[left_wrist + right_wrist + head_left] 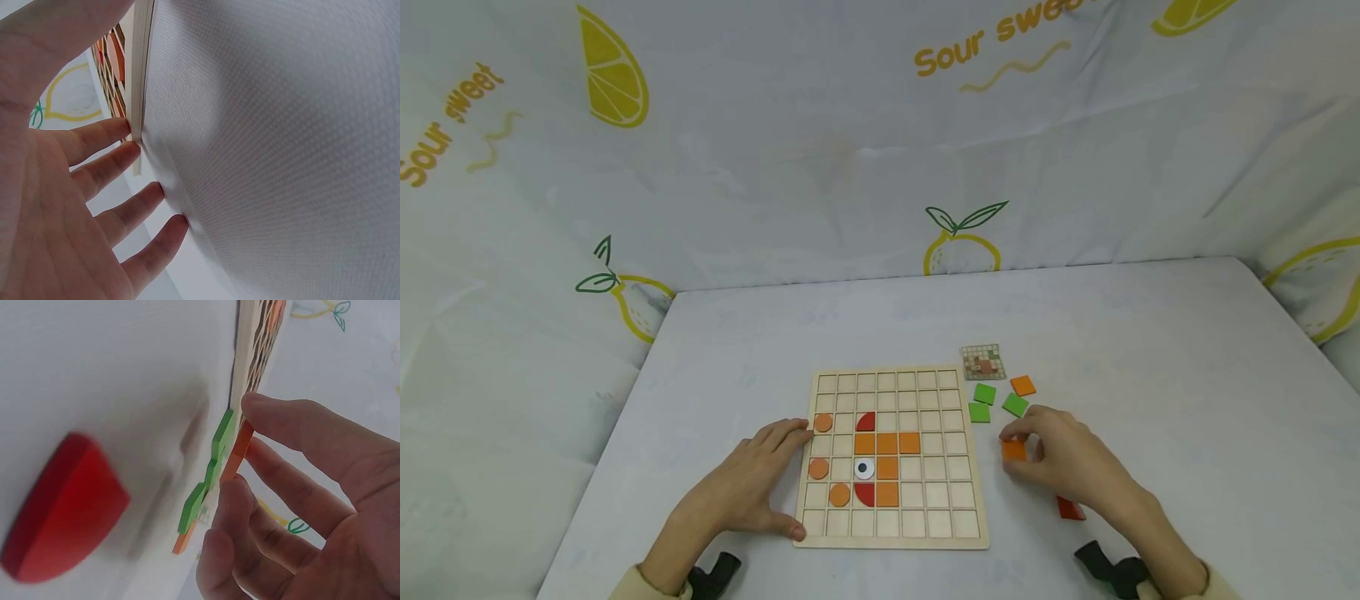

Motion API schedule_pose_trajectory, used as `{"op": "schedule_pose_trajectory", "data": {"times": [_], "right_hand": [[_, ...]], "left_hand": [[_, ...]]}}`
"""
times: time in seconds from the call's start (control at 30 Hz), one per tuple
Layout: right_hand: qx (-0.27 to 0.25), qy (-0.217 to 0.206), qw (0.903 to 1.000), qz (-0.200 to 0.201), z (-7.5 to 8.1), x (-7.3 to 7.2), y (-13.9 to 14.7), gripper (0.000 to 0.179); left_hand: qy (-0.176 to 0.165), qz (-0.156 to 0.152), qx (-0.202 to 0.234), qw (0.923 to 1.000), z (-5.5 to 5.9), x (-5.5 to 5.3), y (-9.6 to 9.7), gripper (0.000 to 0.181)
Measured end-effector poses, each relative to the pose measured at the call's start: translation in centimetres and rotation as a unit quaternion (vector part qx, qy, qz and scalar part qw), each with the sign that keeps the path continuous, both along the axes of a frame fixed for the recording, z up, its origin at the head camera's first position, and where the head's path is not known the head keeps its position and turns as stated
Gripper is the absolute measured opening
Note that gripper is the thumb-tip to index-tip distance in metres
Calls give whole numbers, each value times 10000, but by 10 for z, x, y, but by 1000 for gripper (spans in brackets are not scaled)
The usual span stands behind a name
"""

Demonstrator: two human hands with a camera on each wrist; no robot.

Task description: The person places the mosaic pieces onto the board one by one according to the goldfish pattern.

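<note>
A wooden grid board (937,525) lies on the table. My left hand (741,483) spreads along its left side, with the thumb near the lower corner; the left wrist view shows straight fingers (103,172), some touching the rim. On the grid are several orange square tiles (887,443), three orange discs (839,496), two red quarter-round tiles (865,496) and a white eye disc (864,468). Right of the board, my right hand (1071,458) pinches one orange square tile (1013,451) between thumb and fingers; the right wrist view shows this tile (237,453) held off the table.
Beyond the right hand lie three green square tiles (985,394) and one loose orange tile (1023,385). A small pattern card (982,362) sits by the board's upper right corner. One red piece (1071,508) is partly hidden beneath the right forearm.
</note>
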State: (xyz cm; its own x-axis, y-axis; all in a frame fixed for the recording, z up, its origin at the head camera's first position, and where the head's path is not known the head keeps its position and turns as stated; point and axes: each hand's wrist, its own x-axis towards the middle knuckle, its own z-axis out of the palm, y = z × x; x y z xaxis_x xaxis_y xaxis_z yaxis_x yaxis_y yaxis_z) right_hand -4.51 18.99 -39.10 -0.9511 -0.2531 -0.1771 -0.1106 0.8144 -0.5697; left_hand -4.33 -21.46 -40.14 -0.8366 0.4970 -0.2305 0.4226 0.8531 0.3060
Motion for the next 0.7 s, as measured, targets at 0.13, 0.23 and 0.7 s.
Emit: {"op": "schedule_pose_trajectory", "data": {"times": [0.13, 0.23, 0.7], "right_hand": [[-53, 146, 9998, 100, 3, -1, -9, 26], [-67, 242, 9995, 188, 5, -3, -16, 26], [-59, 411, 9984, 394, 10, -4, -47, 26]], "left_hand": [[36, -27, -18, 10000, 0, 0, 0, 120], [64, -52, -39, 10000, 0, 0, 0, 120], [69, -62, -25, 10000, -1, 0, 0, 119]]}}
